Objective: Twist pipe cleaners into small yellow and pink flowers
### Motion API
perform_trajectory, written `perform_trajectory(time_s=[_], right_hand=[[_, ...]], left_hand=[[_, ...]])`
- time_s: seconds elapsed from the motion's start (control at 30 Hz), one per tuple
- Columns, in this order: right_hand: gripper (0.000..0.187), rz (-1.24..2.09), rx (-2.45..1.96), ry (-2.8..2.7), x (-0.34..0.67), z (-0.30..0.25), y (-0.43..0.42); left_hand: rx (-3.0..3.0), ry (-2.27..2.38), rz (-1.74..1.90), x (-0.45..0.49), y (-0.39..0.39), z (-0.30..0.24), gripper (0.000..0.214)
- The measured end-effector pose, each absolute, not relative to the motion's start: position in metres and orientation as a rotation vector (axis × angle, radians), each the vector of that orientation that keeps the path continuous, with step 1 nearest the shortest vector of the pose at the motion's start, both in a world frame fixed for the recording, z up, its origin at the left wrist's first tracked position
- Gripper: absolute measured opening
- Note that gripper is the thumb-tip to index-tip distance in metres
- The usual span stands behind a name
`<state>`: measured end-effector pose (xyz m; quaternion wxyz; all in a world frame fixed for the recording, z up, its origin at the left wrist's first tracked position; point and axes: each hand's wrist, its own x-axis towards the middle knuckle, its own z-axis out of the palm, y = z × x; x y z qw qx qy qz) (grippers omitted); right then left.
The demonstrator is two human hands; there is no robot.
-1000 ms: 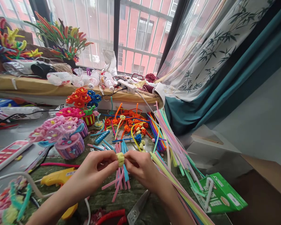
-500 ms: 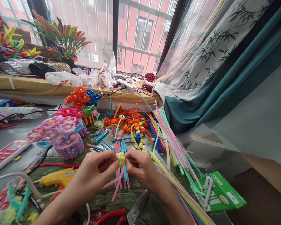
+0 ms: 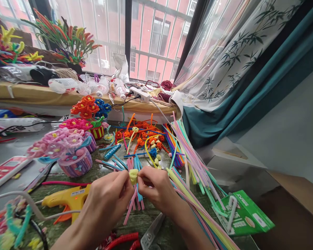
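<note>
Left hand (image 3: pixel 108 194) has turned, right hand (image 3: pixel 156 185) pinching the yellow coil (image 3: pixel 133 177)

craft piece (image 3: pixel 133 176) — pale yellow | glue gun (image 3: pixel 67 198): yellow, orange | box (image 3: pixel 250 210): green, white | curtain (image 3: pixel 240 52) — white, dark leaf pattern

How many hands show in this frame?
2: the left hand at the left of the small yellow piece, the right hand at its right.
</note>
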<state>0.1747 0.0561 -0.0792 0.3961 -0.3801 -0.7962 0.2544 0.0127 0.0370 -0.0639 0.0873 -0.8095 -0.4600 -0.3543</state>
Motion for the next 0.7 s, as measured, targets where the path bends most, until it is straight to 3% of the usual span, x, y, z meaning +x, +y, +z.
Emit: perform_trajectory(time_s=[0.47, 0.7], right_hand=[[0.022, 0.624, -1.003, -1.980, 0.170, -0.084, 0.056], [0.019, 0.739, -1.029, -1.886, 0.174, -0.072, 0.056]], left_hand=[[-2.272, -1.135, -0.818, 0.014, 0.032, -0.076, 0.029], [-2.511, -1.648, -1.126, 0.004, 0.038, -0.061, 0.027]])
